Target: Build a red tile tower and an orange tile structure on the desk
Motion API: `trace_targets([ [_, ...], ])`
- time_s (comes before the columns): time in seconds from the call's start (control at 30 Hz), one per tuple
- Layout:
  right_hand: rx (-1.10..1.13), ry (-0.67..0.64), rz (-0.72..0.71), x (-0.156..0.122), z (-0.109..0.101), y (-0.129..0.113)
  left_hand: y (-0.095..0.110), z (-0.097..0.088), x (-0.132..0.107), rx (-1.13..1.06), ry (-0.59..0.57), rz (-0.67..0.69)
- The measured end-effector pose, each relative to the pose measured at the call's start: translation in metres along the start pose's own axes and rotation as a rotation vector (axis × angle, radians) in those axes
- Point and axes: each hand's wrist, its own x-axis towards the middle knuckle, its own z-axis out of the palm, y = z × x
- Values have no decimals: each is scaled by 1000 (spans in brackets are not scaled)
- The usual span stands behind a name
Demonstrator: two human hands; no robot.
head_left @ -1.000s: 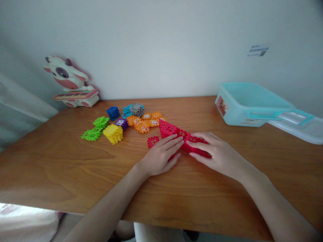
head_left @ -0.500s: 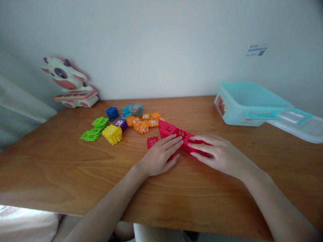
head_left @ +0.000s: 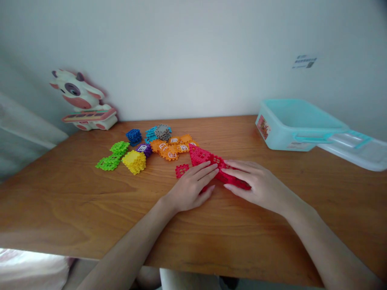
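A row of red interlocking building tiles (head_left: 202, 154) with window cut-outs lies slantwise on the table, its pointed far end raised. My left hand (head_left: 191, 186) is on the near side of the row, fingers over its top edge and thumb lower down, hiding part of it. Farther along to the right, my right hand (head_left: 255, 180) grips the same row, fingertips on top and thumb against the near side. A single red tile (head_left: 180, 170) rests flat beside my left hand, touching none of the others that I can see.
Behind and left lie orange tiles (head_left: 171, 155), with yellow (head_left: 134, 162), green (head_left: 109, 162), purple (head_left: 147, 150), dark blue (head_left: 134, 137), light blue (head_left: 150, 134) and grey tiles (head_left: 163, 132). A cow toy keyboard (head_left: 90, 116) stands back left. At right is a turquoise box (head_left: 279, 135), its lid (head_left: 359, 151) hanging open.
My right hand has slid slightly left along the red tiles, baring more of their right end. My left hand stays in nearly the same place.
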Motion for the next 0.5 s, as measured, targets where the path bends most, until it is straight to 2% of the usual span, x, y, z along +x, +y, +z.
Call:
trace_targets([
  [0.3, 44, 19, 26, 2, 4, -2, -1, 0, -1, -44, 14, -9],
  [0.5, 17, 57, 137, 4, 5, -3, -8, -7, -1, -6, 170, -40],
])
